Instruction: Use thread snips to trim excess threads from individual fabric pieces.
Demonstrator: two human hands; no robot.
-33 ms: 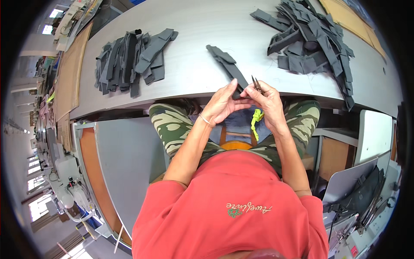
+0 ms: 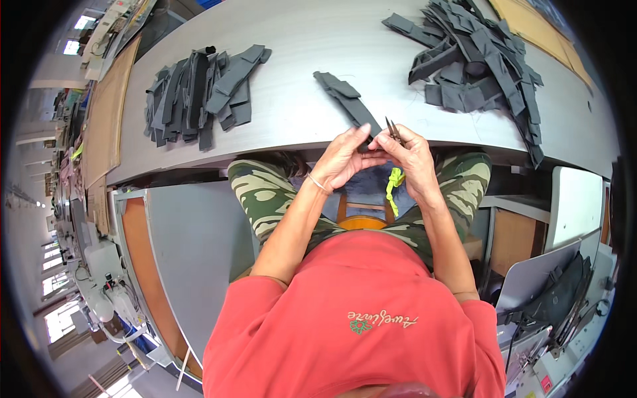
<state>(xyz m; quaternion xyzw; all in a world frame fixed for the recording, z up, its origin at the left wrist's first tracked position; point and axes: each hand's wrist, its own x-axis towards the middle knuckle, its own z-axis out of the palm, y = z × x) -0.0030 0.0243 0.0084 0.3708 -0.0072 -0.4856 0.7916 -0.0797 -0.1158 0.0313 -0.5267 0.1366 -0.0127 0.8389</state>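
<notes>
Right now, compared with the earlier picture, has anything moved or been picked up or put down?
Nothing visibly changed. The left hand and the right hand meet at the table edge on the near end of a dark grey fabric strip, the right hand with small snips. Both grey piles lie as they were.

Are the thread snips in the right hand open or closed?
Slightly open: the thread snips in the right hand show two dark blades parted at the tips, beside the grey fabric strip.

Bright, even daylight from windows at the lower left washes the grey table [image 2: 298, 99], shadows stay soft, and fisheye bending darkens the blurred rim.
</notes>
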